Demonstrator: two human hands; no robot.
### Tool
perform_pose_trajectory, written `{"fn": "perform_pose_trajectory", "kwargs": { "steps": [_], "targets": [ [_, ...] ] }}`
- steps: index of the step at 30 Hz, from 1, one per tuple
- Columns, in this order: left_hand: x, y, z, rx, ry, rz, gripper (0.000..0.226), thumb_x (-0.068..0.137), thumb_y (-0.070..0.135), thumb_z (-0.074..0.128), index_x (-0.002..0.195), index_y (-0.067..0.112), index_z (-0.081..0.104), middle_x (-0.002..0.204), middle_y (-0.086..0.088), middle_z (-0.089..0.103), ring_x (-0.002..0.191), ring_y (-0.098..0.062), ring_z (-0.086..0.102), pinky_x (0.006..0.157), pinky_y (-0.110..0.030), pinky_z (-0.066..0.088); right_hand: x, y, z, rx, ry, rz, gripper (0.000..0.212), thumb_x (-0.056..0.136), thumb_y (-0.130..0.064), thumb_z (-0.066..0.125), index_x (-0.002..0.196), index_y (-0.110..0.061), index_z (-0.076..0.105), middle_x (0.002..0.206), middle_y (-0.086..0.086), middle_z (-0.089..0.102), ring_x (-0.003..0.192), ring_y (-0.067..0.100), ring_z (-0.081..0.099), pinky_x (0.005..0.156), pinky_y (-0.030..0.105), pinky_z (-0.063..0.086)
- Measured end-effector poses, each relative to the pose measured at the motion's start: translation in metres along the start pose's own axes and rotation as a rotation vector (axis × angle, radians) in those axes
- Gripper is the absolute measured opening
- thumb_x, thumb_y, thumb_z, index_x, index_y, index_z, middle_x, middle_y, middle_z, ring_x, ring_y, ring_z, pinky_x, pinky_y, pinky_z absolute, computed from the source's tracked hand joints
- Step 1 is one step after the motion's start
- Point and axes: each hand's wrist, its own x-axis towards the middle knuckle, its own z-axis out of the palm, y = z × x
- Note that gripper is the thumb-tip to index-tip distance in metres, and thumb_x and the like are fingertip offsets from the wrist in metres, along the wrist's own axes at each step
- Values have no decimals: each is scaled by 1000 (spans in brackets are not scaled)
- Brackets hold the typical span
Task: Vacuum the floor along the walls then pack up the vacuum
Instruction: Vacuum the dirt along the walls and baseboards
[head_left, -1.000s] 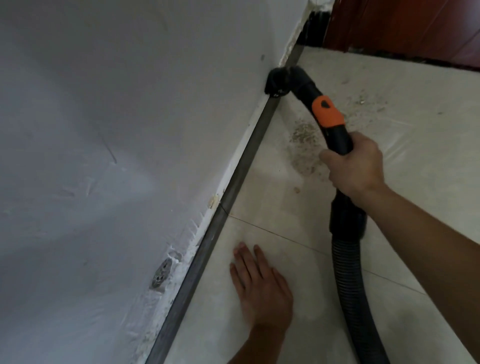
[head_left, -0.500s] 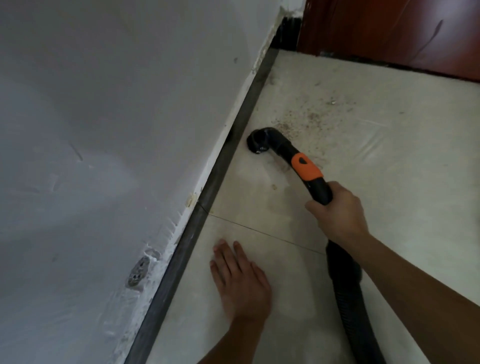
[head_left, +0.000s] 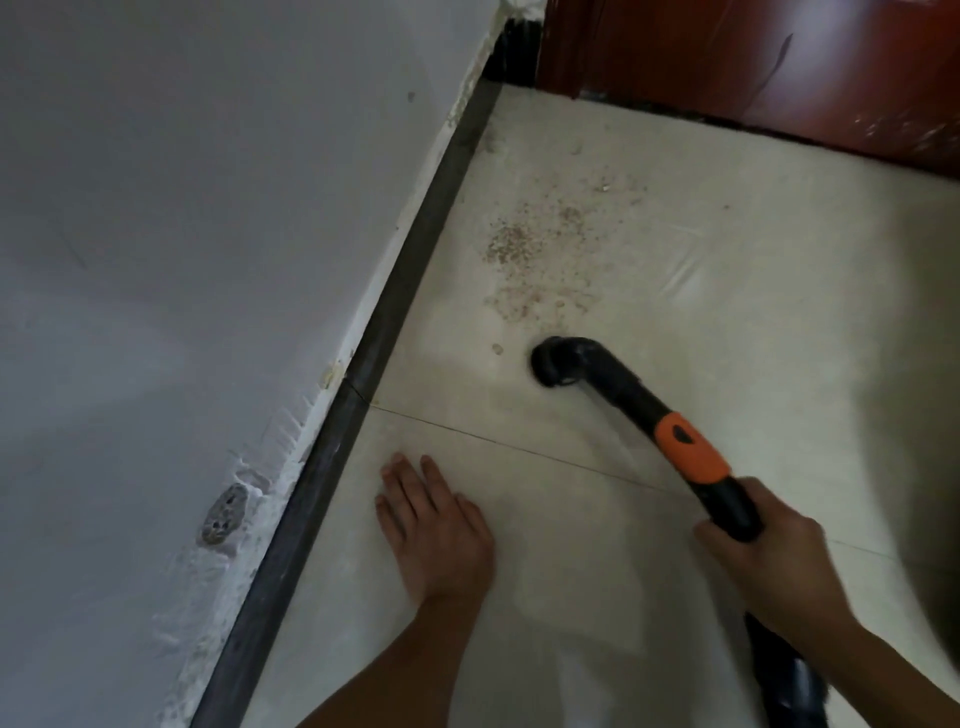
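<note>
A black curved plastic vacuum wand (head_left: 623, 387) with an orange collar (head_left: 691, 447) is seen lying low over the pale tiled floor (head_left: 753, 312), its round nozzle (head_left: 550, 364) set down on the tile just below a patch of brownish grit (head_left: 535, 260). The wand is gripped below the collar by the right hand (head_left: 769, 551), its fingers (head_left: 717, 538) curled round the tube; a ribbed black hose (head_left: 795, 680) is seen trailing behind the wrist. The left hand (head_left: 436, 525) is laid flat on the floor, fingers (head_left: 410, 499) straight and close together, near the dark baseboard strip (head_left: 395, 296) under the white plastered wall (head_left: 208, 208). Open tile is left between nozzle and baseboard, and up to the red-brown wooden door (head_left: 727, 62). Compared with half a second earlier, the nozzle is found drawn away from the baseboard, and the grit is uncovered.
</note>
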Motion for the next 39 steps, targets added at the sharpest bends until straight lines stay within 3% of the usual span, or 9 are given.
{"fn": "perform_pose_trajectory", "kwargs": {
  "steps": [4,7,10,14,20,24,27,32,39],
  "targets": [
    [0,0,2,8,-3,-3,62,91,29,27,143,-1,39,151,-27,30,141,-40,27,116,-53,19,4,40,-28,27,145,165,22,75,-20,78,79,-28,58,52,6,61,50,25,62,45,35,44],
    [-1,-1,3,24,-13,-8,61,91,29,28,145,1,36,152,-26,28,142,-39,24,117,-52,17,28,25,-22,81,204,142,18,77,-26,74,79,-20,57,57,10,63,54,30,63,53,38,52],
    [-2,0,2,62,-26,-5,61,93,31,29,146,2,34,154,-24,25,143,-37,20,117,-50,14,47,-8,2,160,168,70,17,75,-25,72,84,-20,59,64,10,64,60,32,64,61,39,55],
    [-1,-1,3,57,-17,-7,60,93,30,31,147,2,33,154,-24,24,144,-37,19,117,-50,14,31,-21,32,133,27,-66,18,73,-25,73,80,-26,56,59,-4,60,51,9,58,43,20,38],
    [0,-1,5,46,-28,-14,60,93,30,30,146,2,34,153,-24,26,143,-37,21,117,-51,16,52,-20,16,112,172,33,19,76,-25,73,86,-19,58,67,10,62,67,33,63,61,34,45],
    [0,-1,6,21,-14,-10,61,92,30,28,144,1,37,152,-26,28,142,-39,24,116,-52,18,66,-50,17,87,102,-56,20,76,-22,72,90,-17,59,68,10,63,63,31,63,61,37,52],
    [1,-1,7,9,-5,-8,61,92,30,27,144,1,38,152,-25,28,142,-39,24,116,-51,16,58,-55,30,21,16,-141,21,76,-23,73,91,-20,60,65,2,60,59,22,58,53,31,42],
    [1,-2,8,-6,1,-8,60,93,30,26,144,1,38,153,-25,27,143,-38,23,117,-52,16,66,-57,37,22,129,-111,24,79,-21,73,95,-19,55,65,0,55,55,14,51,48,23,32],
    [1,-1,7,4,-16,-11,60,93,30,26,144,1,37,153,-25,26,143,-38,22,117,-52,16,78,-93,52,8,89,-156,27,79,-25,71,102,-18,58,68,1,56,58,23,53,53,27,36]
  ]
}}
